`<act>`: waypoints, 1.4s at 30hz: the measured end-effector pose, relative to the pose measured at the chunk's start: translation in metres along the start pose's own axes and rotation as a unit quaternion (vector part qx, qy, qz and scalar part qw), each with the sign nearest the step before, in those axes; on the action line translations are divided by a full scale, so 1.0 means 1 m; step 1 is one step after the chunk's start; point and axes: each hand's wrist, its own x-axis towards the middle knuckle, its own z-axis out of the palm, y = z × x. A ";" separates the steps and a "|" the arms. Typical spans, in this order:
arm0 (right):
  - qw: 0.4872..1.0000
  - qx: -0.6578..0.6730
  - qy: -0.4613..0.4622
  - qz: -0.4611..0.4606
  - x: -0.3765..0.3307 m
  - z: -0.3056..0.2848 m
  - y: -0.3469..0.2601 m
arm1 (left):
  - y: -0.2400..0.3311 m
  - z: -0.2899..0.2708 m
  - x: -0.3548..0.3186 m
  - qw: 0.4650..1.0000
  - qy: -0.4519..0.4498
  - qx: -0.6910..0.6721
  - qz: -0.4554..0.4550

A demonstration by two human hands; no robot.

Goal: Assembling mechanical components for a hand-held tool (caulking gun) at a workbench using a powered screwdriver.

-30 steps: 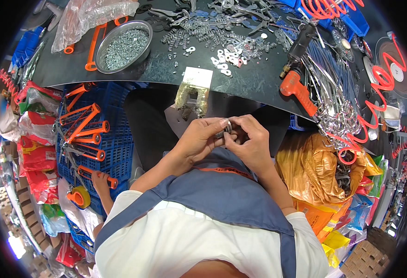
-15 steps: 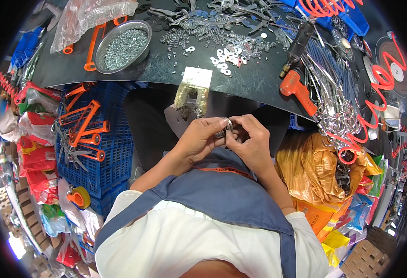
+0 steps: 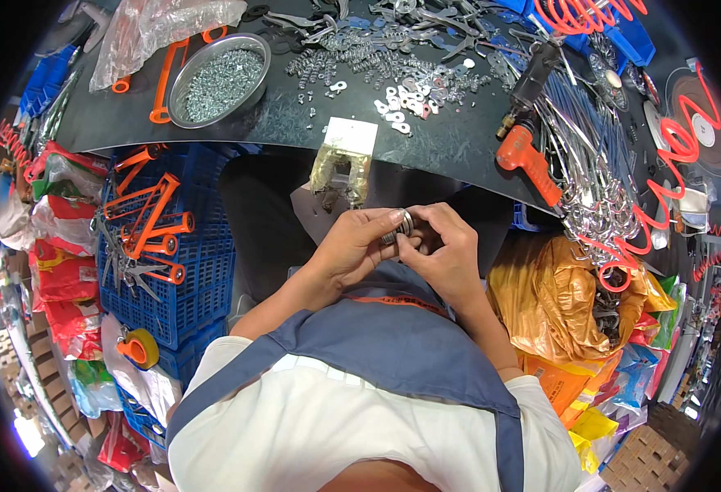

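The step in hand appears to be close fingertip work on a small ring-like metal piece [image 3: 407, 221]; it sits between the two hands, over the person's lap and on the near side of the dark worktable [image 3: 459, 138]; fingers hide part of it, so I cannot tell its full shape or whether it is one part or several. The left hand [image 3: 354, 243] has a narrow grip, its thumb and forefinger on the left side of the piece; the right hand [image 3: 444, 246] is also drawn in narrow, thumb and fingers curled close against the piece's right side; how firmly either presses, I cannot tell. Just beyond the hands, at the table's near edge, stands a metal fixture [image 3: 351, 134] with a pale flat top; the piece is apart from it. Farther off lie loose springs [image 3: 360, 61] and pale tabs [image 3: 410, 100]; a metal bowl [image 3: 251, 97] of small fittings [image 3: 223, 80] stands far left, and an orange air tool [image 3: 529, 160] lies to the right. The next move, as I judge it, calls for one hand steadying the piece while the other adjusts it with small, careful finger turns; letting both grips loosen together could drop it into the lap.
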 end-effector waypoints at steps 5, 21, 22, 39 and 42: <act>1.000 -0.003 0.000 -0.010 0.000 0.000 0.000 | -0.001 0.000 0.000 1.000 -0.003 -0.004 0.003; 1.000 0.000 0.002 0.005 -0.002 0.002 0.000 | -0.003 -0.003 0.001 1.000 -0.008 -0.003 0.001; 1.000 -0.001 0.001 0.010 -0.002 0.002 0.000 | -0.003 -0.004 0.002 1.000 -0.008 -0.003 0.001; 1.000 -0.011 0.004 -0.023 -0.001 0.001 0.000 | -0.001 -0.001 0.000 1.000 -0.003 -0.006 0.003; 1.000 -0.004 0.004 -0.015 -0.001 0.001 0.000 | -0.002 -0.002 0.000 1.000 -0.008 -0.006 0.003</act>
